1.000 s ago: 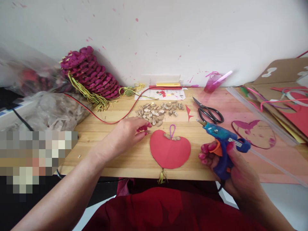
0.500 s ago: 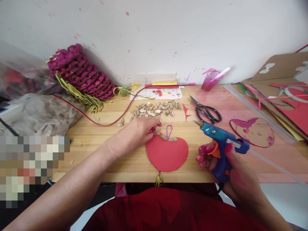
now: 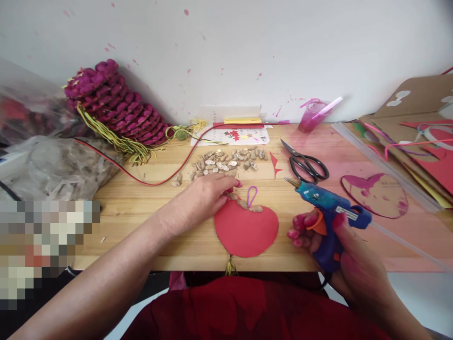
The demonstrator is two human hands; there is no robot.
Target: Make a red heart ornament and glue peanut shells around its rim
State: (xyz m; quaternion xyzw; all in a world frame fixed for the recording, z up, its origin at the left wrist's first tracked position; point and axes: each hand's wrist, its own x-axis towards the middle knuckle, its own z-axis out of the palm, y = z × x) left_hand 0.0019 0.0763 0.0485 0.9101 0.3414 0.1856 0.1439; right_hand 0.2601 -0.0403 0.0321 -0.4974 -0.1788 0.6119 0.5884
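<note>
A heart-shaped red paper cutout [image 3: 247, 231] lies near the table's front edge. Peanut shells [image 3: 255, 208] sit along its upper notch, beside a purple loop [image 3: 252, 196], and a yellow-green tassel [image 3: 230, 266] hangs from its bottom tip. My left hand [image 3: 212, 196] is at the cutout's upper left edge, thumb and fingers closed on a peanut shell that they partly hide. Wrapped round a blue hot glue gun [image 3: 327, 208] is my right hand [image 3: 348, 257], with fingers by the orange trigger. The nozzle points left, above the table.
Loose peanut shells [image 3: 222, 163] lie behind the cutout, near black-handled scissors [image 3: 307, 165]. A heart-shaped cardboard piece [image 3: 377, 194] is at right. Purple stacked shells [image 3: 120, 106] lean against the wall. A red-and-black cable [image 3: 184, 163] crosses the table. A pink cup [image 3: 311, 115] stands behind.
The cutout has tilted slightly, its right side coming a little toward me. Both hands keep nearly the same pose. The whole view has shifted slightly.
</note>
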